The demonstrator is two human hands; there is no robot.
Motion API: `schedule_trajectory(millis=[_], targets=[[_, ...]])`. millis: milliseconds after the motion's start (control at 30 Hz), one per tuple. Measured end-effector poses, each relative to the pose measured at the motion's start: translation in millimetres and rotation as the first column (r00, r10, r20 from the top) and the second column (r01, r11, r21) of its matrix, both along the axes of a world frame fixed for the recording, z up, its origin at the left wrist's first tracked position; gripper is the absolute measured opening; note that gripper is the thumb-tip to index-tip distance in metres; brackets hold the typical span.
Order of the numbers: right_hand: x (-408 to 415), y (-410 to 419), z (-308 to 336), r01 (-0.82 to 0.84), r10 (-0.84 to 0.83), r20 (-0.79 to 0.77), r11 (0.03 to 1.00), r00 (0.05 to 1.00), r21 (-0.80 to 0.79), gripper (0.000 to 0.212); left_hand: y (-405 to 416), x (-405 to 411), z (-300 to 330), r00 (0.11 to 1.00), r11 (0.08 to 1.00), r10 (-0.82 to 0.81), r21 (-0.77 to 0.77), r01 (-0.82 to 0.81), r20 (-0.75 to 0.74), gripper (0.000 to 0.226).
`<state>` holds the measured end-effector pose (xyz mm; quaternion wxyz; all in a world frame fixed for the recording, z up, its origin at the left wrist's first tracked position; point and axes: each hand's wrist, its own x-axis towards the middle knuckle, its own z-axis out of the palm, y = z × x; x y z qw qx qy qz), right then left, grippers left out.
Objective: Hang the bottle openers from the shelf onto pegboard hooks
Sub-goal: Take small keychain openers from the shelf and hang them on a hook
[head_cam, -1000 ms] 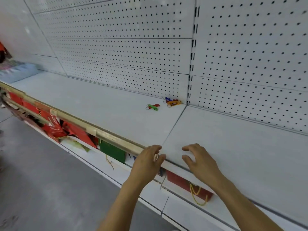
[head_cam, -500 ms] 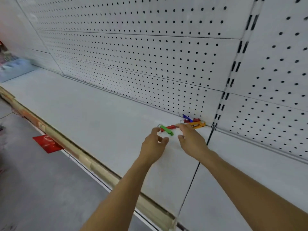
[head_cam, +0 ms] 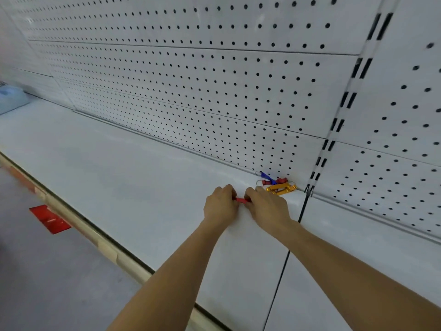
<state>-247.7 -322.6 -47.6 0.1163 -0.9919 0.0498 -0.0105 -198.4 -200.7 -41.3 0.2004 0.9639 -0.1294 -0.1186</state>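
Observation:
A red bottle opener (head_cam: 241, 200) lies on the white shelf (head_cam: 143, 177), and only a short piece of it shows between my two hands. My left hand (head_cam: 220, 206) curls its fingers over the opener's left end. My right hand (head_cam: 267, 209) pinches its right end. No green opener shows; my hands cover that spot. Just behind my right hand, against the pegboard (head_cam: 191, 91), lies a small pile: a blue opener (head_cam: 267, 177), a second red opener (head_cam: 278, 181) and a gold opener (head_cam: 281, 188), with key rings on them.
The pegboard's visible holes carry no hooks. A slotted upright (head_cam: 343, 111) divides two panels, and a dark seam (head_cam: 285, 261) splits the shelf below it. The shelf's beige front rail (head_cam: 105, 249) runs diagonally; a red tag (head_cam: 49, 218) shows below it. A blue item (head_cam: 9, 96) sits far left.
My hands reached from the shelf's front edge to the back and closed on the red opener. The green opener, seen half a second ago, is now covered. The view has moved closer.

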Motion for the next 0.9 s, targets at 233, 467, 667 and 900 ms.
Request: schedule_trajectory(millis=[233,467,667,900], targets=[[-56.9,1.6,12.6,0.121,-0.114,-0.060,0.981,0.992,0.149,0.019,18.6,-55.7,19.8,0.897,0.799,0.213,-0.458,-0.389,-0.388,0.033],[-137.9,14.3,37.1,0.211,-0.206,-0.043,0.953,0.977,0.217,0.017,26.2,-140.1,23.5,0.745,0.467,0.213,-0.605,-0.646,-0.632,0.016],[-226.5,33.2,63.7,0.256,-0.278,0.064,0.936,0.958,0.241,0.017,33.1,-219.8,41.8,0.665,0.396,0.061,-0.593,-0.701,-0.745,0.033],[-338.6,48.9,73.9,0.331,-0.380,0.119,0.893,0.917,0.305,0.012,35.4,-299.3,53.4,0.702,0.364,-0.070,-0.673,-0.644,-0.709,0.020]])
